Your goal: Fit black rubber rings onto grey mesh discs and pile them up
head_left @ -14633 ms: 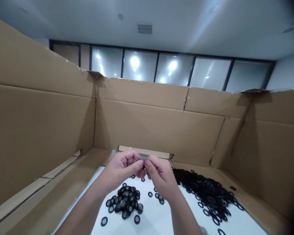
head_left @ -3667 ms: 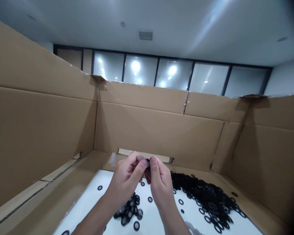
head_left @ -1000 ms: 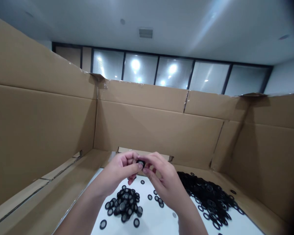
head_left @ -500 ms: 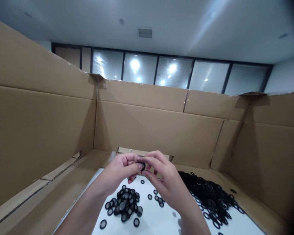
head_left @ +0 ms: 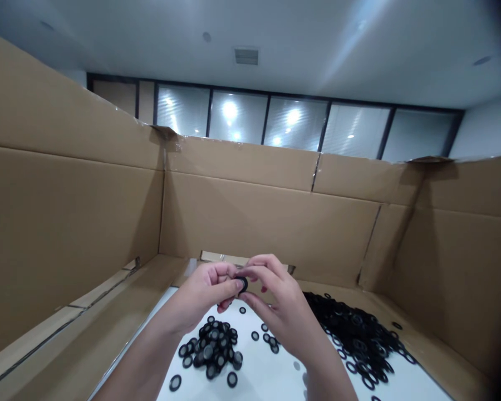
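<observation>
Both hands meet above a white surface inside a cardboard enclosure. My left hand pinches a small black ring between thumb and fingers. My right hand has its fingertips closed on the same ring from the right side. Below my left hand lies a small heap of black rings with grey centres. A large heap of plain black rings spreads to the right of my right hand.
Tall cardboard walls stand on the left, back and right. A few loose rings lie scattered between the two heaps. Frosted windows show above the back wall.
Over the last second my hands stay together on the ring at the same spot; my right fingers shift slightly over it. The heaps have not moved.
</observation>
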Available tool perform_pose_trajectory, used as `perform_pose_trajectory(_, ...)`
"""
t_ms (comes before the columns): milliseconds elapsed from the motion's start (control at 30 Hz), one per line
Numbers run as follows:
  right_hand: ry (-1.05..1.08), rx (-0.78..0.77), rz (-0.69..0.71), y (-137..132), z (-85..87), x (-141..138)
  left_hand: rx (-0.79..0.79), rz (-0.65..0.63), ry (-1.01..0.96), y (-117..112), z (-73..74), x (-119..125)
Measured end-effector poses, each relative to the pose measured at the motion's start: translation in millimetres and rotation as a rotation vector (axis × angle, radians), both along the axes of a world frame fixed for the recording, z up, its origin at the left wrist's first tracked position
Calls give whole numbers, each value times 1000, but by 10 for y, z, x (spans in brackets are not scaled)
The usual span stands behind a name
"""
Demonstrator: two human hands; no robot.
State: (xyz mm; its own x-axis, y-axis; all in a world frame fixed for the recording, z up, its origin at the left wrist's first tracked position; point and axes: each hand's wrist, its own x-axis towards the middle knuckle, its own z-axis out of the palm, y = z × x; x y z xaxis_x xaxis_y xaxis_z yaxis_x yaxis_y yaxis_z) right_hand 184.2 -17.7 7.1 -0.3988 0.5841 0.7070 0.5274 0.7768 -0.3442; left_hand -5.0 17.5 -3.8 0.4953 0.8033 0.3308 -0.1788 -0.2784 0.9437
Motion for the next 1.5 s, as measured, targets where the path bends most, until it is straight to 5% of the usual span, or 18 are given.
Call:
perform_pose_trajectory(267,54,-64,-101,-14,-4,2,31,129,125,29,13,25)
perform_pose_trajectory(367,75,-67,-142,27,29,220,180,258,435,164,-60,7)
perform_pose_trajectory(500,132,-88,-321,305,-81,772,240,269,720,480,-325,-24)
perform_pose_trajectory(600,-13,-225,-519,581,-385,1260,207,216,946,702,-577,-41)
perform_pose_trajectory(733,-171,-403,-654,773,-1024,1686,81,56,1205,868,-845,-42)
perform_pose_trajectory(900,-334,-543,-743,821,-1749,1675,-27,-6,1371,954,-1003,-81)
perform_pose_trajectory(1033,-399,-538,-814,921,-2000,1542,-23,47,1396,965,-975,-147)
perform_pose_trajectory(1300,-354,-538,-818,922,-2048,1536,148,105,1286,751,-704,-72)
perform_pose_trajectory(1500,-141,-452,-566,719,-1708,1254,280,98,1110,524,-622,123)
